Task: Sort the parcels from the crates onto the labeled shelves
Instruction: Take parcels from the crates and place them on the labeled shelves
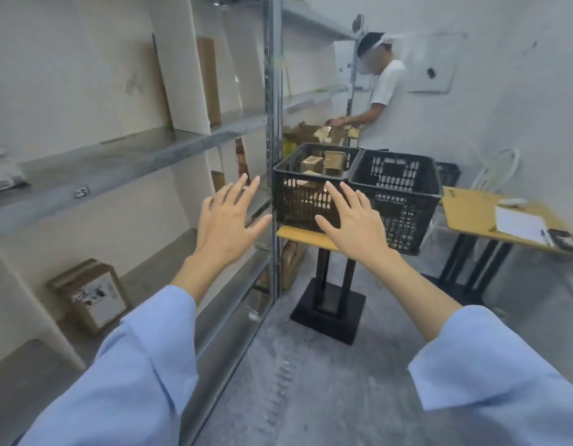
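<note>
Black crates (404, 217), two, side by side on one table (298, 237).
Left hand (225, 220) and right hand (356, 220) spread, empty, before them; brown parcels (311, 164) in the shelf-side crate (291, 201), one parcel (92, 294) on a low shelf (156, 272).

Plain white walls (520, 123), a dusty grey concrete floor (327, 397). A whiteboard (446, 53) hangs on the far wall; at the right, a wooden table (468, 210) stands on black legs, a white chair (497, 172) behind it.
</note>
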{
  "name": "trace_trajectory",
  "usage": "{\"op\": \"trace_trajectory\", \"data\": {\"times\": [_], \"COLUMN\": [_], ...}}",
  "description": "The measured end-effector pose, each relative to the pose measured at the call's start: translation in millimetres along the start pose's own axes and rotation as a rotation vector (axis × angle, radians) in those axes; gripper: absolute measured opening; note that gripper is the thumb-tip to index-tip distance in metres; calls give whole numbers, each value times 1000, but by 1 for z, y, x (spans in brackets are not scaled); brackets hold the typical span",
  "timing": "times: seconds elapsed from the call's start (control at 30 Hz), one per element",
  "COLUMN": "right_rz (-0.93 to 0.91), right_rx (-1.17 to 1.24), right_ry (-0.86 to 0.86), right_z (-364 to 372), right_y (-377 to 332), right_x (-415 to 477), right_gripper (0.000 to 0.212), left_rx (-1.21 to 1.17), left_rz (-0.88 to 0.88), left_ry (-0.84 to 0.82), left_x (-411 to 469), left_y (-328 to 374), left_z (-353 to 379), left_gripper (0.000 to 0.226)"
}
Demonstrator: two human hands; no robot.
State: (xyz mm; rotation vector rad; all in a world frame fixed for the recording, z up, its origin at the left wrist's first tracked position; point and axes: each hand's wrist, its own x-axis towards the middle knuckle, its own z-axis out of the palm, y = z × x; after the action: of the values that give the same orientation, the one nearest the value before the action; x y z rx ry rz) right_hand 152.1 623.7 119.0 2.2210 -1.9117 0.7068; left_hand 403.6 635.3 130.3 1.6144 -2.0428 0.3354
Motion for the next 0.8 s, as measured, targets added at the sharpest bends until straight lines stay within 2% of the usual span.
{"op": "trace_trajectory", "data": {"times": [0.3,0.57,0.8], "right_rz": [106,184,235], "right_rx": [-9,-8,23], "right_ry": [-59,-94,-91], "right_z": [68,133,173], "right_y": [98,161,216], "right_x": [120,282,376], "right_gripper": [69,69,66], "left_rx": [-79,-130,-193], "left_rz": [74,110,122], "left_ry": [-50,-122,-174], "left_x": [156,318,423], "left_y": [20,-1,0], "left_z": [126,241,326], "left_gripper": [70,70,69]}}
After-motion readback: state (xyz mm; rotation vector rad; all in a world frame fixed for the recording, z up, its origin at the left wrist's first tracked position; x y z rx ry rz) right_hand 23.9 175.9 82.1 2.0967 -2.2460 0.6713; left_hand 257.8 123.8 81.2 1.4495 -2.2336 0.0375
